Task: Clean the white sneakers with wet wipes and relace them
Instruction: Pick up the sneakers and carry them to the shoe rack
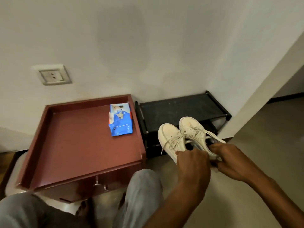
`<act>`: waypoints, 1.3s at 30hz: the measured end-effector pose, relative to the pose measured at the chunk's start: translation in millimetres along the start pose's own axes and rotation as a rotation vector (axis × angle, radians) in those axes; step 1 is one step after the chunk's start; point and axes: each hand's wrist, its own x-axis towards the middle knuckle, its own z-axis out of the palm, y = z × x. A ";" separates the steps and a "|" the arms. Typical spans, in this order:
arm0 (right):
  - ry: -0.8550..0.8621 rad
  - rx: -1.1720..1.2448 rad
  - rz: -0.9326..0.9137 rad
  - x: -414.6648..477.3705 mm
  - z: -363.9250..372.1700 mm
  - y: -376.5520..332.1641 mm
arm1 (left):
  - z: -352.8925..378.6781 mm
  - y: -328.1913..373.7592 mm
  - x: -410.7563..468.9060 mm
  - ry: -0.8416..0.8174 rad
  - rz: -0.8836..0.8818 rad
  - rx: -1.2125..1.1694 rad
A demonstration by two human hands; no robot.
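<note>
the 2 white sneakers are held side by side in the air, toes pointing away, in front of a low black shoe rack [181,107]. the left sneaker [169,139] and the right sneaker [192,127] are off-white with a faint pinkish, soiled tint on the toes. their laces [172,140] are threaded but loose, and 1 end dangles off the left side. no brand mark can be made out on them.

a blue wet wipes pack [120,120] lies on the far right corner of a maroon table [74,145]; its print is too blurred to read.

the left hand [192,162] is curled around the heel end of the left sneaker. the right hand [230,160] grips the right sneaker's heel, thumb on top.
</note>
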 end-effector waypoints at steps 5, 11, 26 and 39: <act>-0.062 0.066 0.110 10.9 40.7 61.5 | 56.9 11.2 38.4 -0.066 0.061 -0.007; -0.076 0.128 0.186 44.1 104.8 119.5 | 128.1 2.2 88.5 -0.172 0.120 0.072; 0.017 0.218 0.112 209.0 166.6 166.7 | 194.5 -69.4 227.0 -0.130 0.035 0.132; 0.070 0.149 0.164 293.7 194.3 189.3 | 236.8 -105.2 297.8 -0.025 0.047 0.111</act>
